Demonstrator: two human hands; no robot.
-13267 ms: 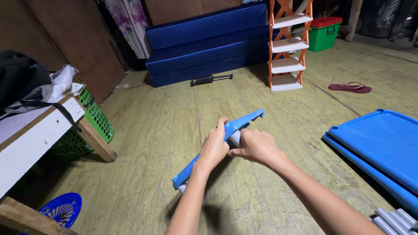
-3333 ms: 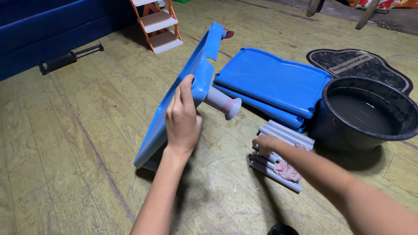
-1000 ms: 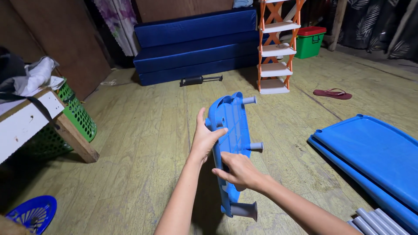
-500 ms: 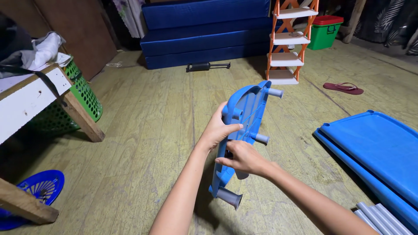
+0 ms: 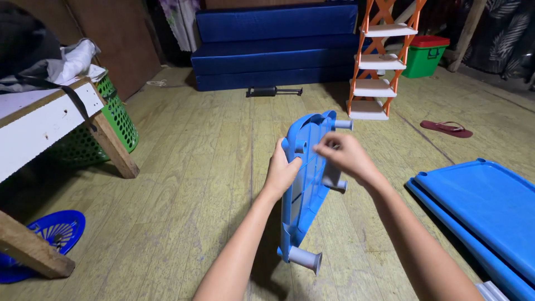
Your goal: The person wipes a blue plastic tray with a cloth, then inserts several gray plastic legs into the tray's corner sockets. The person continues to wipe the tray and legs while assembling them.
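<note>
A plank floor (image 5: 189, 184) fills the room, with stacked blue mats (image 5: 276, 44) against the far wall and an orange rack (image 5: 379, 61) with a green bin (image 5: 423, 56) beside it. At left, a white surface (image 5: 39, 122) carries a heap of clothes, a green basket (image 5: 114, 120) under it and a blue basket (image 5: 53, 234) nearer the camera. Flat blue panels (image 5: 485, 212) lie stacked at right, a sandal (image 5: 446, 128) beyond them. At centre, a blue shelf (image 5: 304, 189) stands on edge above the floor, grey pegs (image 5: 305, 259) jutting from its right face. The left hand (image 5: 281, 173) is clamped around the shelf's left edge, fingers curled over the rim. The right hand (image 5: 345, 156) is blurred, its fingers seemingly pinched at a peg socket near the top.
</note>
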